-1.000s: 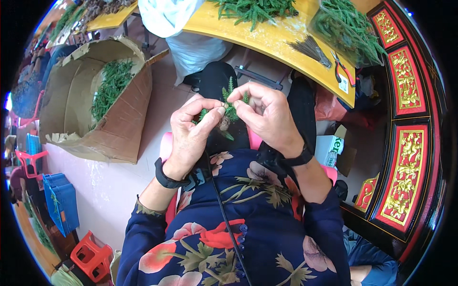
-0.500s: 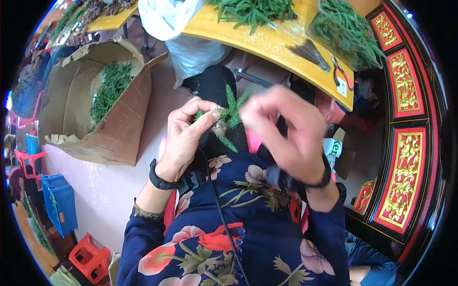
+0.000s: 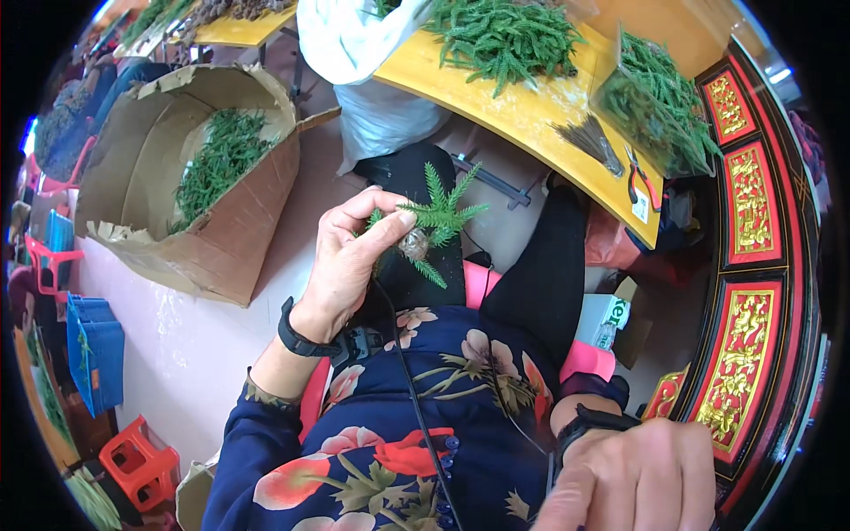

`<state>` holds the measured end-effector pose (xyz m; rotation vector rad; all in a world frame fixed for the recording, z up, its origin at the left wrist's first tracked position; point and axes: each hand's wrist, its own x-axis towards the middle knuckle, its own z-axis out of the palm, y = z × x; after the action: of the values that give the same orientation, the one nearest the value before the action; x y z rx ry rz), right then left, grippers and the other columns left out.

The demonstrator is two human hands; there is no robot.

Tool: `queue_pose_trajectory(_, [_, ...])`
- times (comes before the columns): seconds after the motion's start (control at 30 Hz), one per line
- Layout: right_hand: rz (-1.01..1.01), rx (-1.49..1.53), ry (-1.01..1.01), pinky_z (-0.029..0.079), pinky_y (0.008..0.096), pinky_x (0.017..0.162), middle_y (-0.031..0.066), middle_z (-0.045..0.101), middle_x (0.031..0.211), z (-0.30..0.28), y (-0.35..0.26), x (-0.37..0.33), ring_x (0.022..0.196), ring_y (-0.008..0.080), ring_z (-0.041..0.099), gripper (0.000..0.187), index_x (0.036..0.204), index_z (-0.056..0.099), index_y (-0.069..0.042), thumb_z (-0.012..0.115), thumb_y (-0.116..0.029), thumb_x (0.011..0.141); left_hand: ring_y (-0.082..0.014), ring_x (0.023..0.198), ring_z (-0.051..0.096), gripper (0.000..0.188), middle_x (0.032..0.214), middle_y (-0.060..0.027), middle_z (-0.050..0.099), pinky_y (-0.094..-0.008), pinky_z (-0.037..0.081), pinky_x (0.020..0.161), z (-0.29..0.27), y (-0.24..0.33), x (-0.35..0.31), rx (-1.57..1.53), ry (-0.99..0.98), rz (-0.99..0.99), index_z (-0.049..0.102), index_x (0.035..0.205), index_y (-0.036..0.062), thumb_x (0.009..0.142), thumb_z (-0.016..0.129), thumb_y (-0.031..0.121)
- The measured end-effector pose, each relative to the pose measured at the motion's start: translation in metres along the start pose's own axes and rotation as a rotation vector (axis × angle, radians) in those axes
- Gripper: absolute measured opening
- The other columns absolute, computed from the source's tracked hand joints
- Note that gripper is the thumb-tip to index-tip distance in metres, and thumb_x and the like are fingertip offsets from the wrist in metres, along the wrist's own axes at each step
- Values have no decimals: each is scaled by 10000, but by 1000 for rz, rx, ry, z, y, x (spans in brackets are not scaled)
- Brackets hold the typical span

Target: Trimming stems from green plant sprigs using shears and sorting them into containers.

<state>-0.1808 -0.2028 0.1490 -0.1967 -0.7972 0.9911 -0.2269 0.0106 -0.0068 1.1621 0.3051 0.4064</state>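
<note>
One sprig (image 3: 438, 217): pinched in left hand (image 3: 350, 257), above lap.
Feel: light, springy, needles frail.
Grip: at bound stem base.
Right hand (image 3: 642, 478): low, empty, fingers loosely curled.

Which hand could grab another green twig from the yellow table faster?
Probably the right hand. It looks empty, low by the person's lap, so it is free to reach up to the twig pile on the table. The left hand already pinches a twig bundle.
</note>
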Motion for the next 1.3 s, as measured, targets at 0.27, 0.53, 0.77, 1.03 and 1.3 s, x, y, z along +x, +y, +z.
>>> queue_pose_trajectory(0.27, [60, 106, -82, 402, 590, 988, -11, 310, 440, -8, 0, 11, 367, 127, 311, 498, 449, 394, -82, 559, -154, 914, -71, 757, 566, 76, 830, -6, 596, -222, 450, 712, 2, -6, 6, 94, 38, 88, 658, 904, -19, 876, 626, 44])
queue_pose_trajectory(0.53, [47, -1516, 249, 401, 272, 551, 66, 607, 838, -118, 27, 30, 572, 108, 505, 132, 922, 635, 29, 650, -40, 811, -83, 785, 539, 80, 870, -27, 585, -226, 429, 701, 8, 4, -3, 231, -3, 99, 661, 908, -17, 861, 630, 41])
queue_pose_trajectory(0.77, [121, -1588, 364, 344, 173, 519, 10, 612, 825, -147, 59, 20, 569, 7, 438, 195, 987, 660, 15, 668, 29, 793, -81, 771, 530, 82, 848, -24, 583, -228, 420, 687, 5, 0, -4, 384, 18, 196, 663, 898, -19, 854, 638, 45])
queue_pose_trajectory(1.03, [451, -1094, 483, 318, 177, 495, -66, 564, 740, -158, 40, 7, 558, -16, 388, 120, 936, 686, -11, 707, -47, 823, -83, 785, 536, 80, 831, -12, 574, -230, 414, 708, 11, 0, -7, 300, -95, 32, 673, 884, -9, 851, 650, 60])
queue_pose_trajectory(1.3, [629, -1348, 214, 381, 194, 551, -30, 599, 763, -155, 17, 18, 611, 6, 503, 66, 881, 693, -35, 702, -54, 819, -77, 787, 535, 78, 833, 1, 575, -221, 401, 737, 5, -1, -3, 107, -200, -141, 679, 884, 2, 847, 658, 67])
